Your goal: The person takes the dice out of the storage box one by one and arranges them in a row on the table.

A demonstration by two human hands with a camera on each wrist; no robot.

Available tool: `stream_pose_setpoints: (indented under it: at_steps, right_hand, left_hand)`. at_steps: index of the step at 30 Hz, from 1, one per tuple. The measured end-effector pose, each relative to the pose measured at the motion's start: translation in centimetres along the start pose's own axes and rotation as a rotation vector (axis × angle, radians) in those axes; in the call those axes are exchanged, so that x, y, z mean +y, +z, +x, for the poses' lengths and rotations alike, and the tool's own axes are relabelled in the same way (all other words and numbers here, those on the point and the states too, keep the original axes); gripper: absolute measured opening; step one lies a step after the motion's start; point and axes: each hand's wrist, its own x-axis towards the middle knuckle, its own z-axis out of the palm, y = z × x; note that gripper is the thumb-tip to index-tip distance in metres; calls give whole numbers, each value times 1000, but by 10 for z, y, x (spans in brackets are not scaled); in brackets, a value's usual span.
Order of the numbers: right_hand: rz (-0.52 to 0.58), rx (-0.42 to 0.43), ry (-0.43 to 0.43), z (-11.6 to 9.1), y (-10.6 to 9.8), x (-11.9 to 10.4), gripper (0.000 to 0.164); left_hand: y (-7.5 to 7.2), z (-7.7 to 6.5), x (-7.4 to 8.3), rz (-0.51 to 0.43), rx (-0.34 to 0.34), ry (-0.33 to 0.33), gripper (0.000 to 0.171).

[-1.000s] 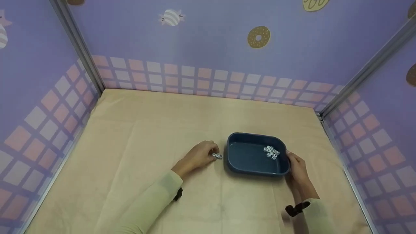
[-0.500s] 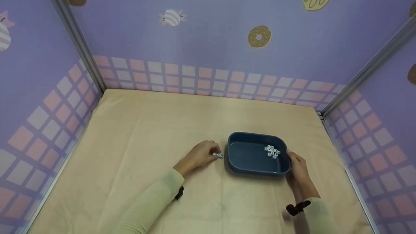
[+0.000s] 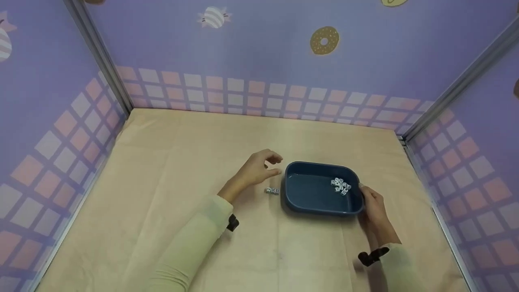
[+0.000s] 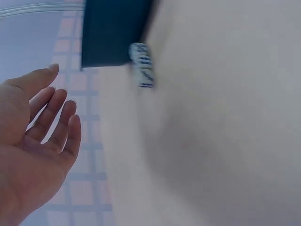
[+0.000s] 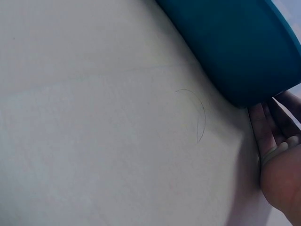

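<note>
My left hand (image 3: 259, 166) is held above the cloth just left of a dark blue rectangular box (image 3: 312, 198), thumb and fingers spread apart with nothing between them. Near that hand, a short row of white dice (image 3: 272, 190) with black marks lies on the cloth, left of the box and apart from the hand. The left wrist view also shows these dice (image 4: 142, 65), somewhat blurred. Inside the box, towards its right end, sits a cluster of several similar dice (image 3: 340, 185). My right hand (image 3: 374, 207) holds the box's right end; part of its fingers is hidden behind the wall.
A beige cloth (image 3: 194, 162) covers the table. Purple walls (image 3: 259, 48) with a checked band enclose its back and sides, with grey metal posts (image 3: 101, 52) at the corners. Black straps (image 3: 373, 256) are worn at both wrists.
My left hand has let go of the row of dice and moved up and away, its fingers parting. The dice stay on the cloth. The right hand and the box hold their place.
</note>
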Motion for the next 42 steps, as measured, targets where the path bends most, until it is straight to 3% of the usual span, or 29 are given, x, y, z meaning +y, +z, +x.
stream_pose_setpoints:
  at_steps: [3, 7, 15, 22, 27, 31, 35, 42]
  right_hand:
    - [-4, 3, 0, 1, -1, -2, 64]
    - [-11, -8, 7, 2, -1, -2, 66]
    - [1, -8, 9, 0, -2, 0, 69]
    - [11, -4, 0, 1, -3, 0, 66]
    - [21, -1, -42, -2, 0, 3, 62]
    - [-6, -2, -41, -5, 4, 8, 60]
    - [3, 3, -11, -7, 4, 12, 63]
    - [12, -21, -36, -2, -1, 5, 67]
  left_hand:
    - [4, 11, 19, -21, 20, 40, 36]
    - [22, 23, 41, -32, 29, 91, 37]
    - [86, 43, 69, -12, 55, 150, 44]
    - [142, 55, 81, 49, 23, 66, 58]
    - [171, 58, 77, 103, -26, -10, 66]
    - [185, 56, 67, 189, -103, -29, 67]
    - [191, 55, 60, 281, -187, -7, 68]
    - [191, 65, 58, 334, -172, -50, 58]
